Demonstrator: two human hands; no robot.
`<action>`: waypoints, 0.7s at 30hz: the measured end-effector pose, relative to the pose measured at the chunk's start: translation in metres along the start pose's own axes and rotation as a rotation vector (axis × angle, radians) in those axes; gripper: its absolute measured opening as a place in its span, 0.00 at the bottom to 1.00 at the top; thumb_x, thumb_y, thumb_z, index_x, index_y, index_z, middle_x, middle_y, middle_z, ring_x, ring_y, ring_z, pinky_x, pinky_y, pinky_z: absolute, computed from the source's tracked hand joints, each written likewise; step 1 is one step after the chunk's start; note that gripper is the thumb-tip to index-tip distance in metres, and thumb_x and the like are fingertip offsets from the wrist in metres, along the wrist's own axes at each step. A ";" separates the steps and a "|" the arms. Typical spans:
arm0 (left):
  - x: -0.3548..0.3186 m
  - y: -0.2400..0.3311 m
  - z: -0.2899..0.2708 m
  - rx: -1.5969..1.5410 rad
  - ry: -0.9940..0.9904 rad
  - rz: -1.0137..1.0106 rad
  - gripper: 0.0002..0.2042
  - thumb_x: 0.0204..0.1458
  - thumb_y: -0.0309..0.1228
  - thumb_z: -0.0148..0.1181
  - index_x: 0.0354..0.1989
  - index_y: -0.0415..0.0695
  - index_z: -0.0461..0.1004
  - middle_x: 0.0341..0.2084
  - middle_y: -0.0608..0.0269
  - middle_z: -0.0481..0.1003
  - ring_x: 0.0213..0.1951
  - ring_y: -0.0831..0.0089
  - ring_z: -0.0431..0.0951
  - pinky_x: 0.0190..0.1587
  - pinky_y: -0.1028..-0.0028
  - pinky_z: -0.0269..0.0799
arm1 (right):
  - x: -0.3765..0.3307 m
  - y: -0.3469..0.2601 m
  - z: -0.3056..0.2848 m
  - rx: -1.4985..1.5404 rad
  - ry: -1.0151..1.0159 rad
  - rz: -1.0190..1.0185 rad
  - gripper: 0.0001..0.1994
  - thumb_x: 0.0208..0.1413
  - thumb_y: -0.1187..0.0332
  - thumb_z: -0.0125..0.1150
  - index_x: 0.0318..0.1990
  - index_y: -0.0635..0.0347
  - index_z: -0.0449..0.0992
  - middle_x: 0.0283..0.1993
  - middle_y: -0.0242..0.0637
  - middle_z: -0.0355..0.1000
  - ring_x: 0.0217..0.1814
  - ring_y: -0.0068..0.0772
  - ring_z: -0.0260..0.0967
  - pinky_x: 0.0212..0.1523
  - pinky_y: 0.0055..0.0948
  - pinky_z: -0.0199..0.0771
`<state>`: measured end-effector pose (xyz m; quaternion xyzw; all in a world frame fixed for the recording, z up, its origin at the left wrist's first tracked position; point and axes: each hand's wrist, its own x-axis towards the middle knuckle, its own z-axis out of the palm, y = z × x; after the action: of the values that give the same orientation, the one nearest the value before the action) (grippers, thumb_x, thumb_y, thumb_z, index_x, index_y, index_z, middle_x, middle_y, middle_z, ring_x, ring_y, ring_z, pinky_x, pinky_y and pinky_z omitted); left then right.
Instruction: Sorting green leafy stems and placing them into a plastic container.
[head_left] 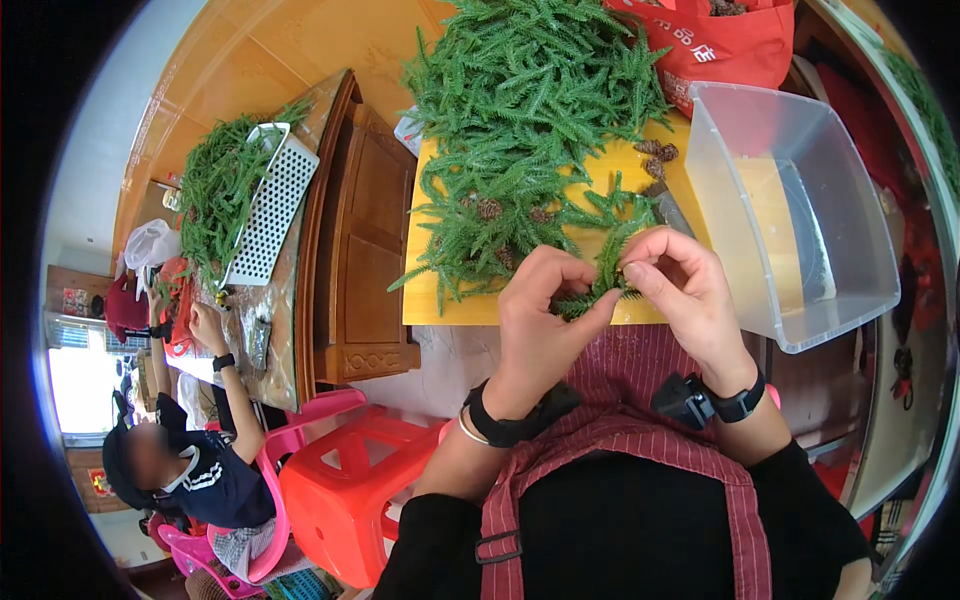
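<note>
Over the near edge of the yellow table point(450, 312), my left hand point(545, 315) pinches a green artificial pine sprig point(608, 262) between thumb and fingers. From the other side, my right hand point(690, 290) closes its thumb and forefinger on the same sprig. What lies right between the fingertips is too small to make out. Just beyond my left hand lie pine sprigs with brown cones point(489, 209) among the needles. Behind them rises a large heap of green pine sprigs point(530, 80). A few loose pine cones point(657, 152) rest to the right of it.
A clear plastic bin point(790, 210) stands at the table's right, with a red bag point(730, 50) behind it. Left are a wooden cabinet point(365, 240), a red stool point(350, 480), and a seated person point(220, 480) working at another table with greenery and a white perforated basket point(272, 210).
</note>
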<state>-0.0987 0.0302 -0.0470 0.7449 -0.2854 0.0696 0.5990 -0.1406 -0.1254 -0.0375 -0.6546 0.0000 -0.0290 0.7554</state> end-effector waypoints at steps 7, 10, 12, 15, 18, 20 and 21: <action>0.001 0.006 0.004 0.199 0.100 0.159 0.10 0.33 0.19 0.64 0.25 0.39 0.70 0.21 0.61 0.68 0.23 0.73 0.70 0.24 0.79 0.67 | 0.000 0.003 0.012 0.123 0.076 -0.076 0.02 0.52 0.75 0.54 0.31 0.63 0.68 0.37 0.30 0.63 0.40 0.17 0.60 0.43 0.17 0.59; 0.001 0.007 0.005 0.199 0.133 0.183 0.10 0.33 0.19 0.64 0.25 0.39 0.70 0.21 0.62 0.68 0.23 0.72 0.70 0.24 0.78 0.66 | 0.001 0.004 0.013 0.103 0.102 -0.074 0.02 0.52 0.75 0.53 0.31 0.63 0.68 0.37 0.31 0.63 0.40 0.18 0.60 0.44 0.18 0.58; -0.001 0.004 0.006 0.228 0.145 0.231 0.11 0.33 0.18 0.64 0.24 0.40 0.69 0.21 0.62 0.68 0.22 0.73 0.69 0.24 0.78 0.65 | 0.001 0.007 0.015 0.084 0.135 -0.121 0.01 0.52 0.75 0.53 0.31 0.63 0.68 0.38 0.31 0.63 0.40 0.18 0.60 0.44 0.18 0.59; 0.000 0.002 0.008 0.277 0.161 0.313 0.11 0.32 0.18 0.65 0.24 0.40 0.68 0.21 0.62 0.68 0.22 0.74 0.67 0.24 0.79 0.63 | 0.005 0.014 0.017 0.094 0.200 -0.223 0.02 0.51 0.74 0.56 0.31 0.63 0.70 0.35 0.28 0.66 0.31 0.12 0.57 0.34 0.14 0.57; 0.002 0.007 0.007 0.227 0.142 0.201 0.11 0.33 0.18 0.65 0.25 0.40 0.69 0.22 0.62 0.68 0.23 0.76 0.68 0.25 0.79 0.64 | 0.005 0.011 0.016 -0.013 0.190 -0.254 0.04 0.51 0.73 0.55 0.33 0.63 0.71 0.36 0.29 0.66 0.33 0.13 0.57 0.35 0.15 0.58; 0.002 0.002 0.002 0.005 0.063 -0.040 0.09 0.40 0.20 0.62 0.29 0.39 0.69 0.23 0.67 0.68 0.25 0.80 0.68 0.26 0.79 0.65 | 0.004 0.006 0.012 -0.043 0.144 -0.227 0.05 0.52 0.74 0.53 0.35 0.65 0.71 0.38 0.32 0.65 0.39 0.18 0.59 0.42 0.19 0.57; 0.003 0.002 0.001 0.003 0.061 -0.040 0.09 0.40 0.20 0.62 0.29 0.39 0.69 0.23 0.67 0.68 0.25 0.80 0.68 0.26 0.79 0.65 | 0.004 0.004 0.009 -0.077 0.104 -0.200 0.07 0.52 0.75 0.51 0.38 0.66 0.70 0.40 0.35 0.64 0.46 0.24 0.60 0.50 0.22 0.57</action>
<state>-0.0979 0.0279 -0.0445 0.7490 -0.2518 0.0809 0.6075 -0.1359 -0.1161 -0.0400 -0.6776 -0.0251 -0.1383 0.7219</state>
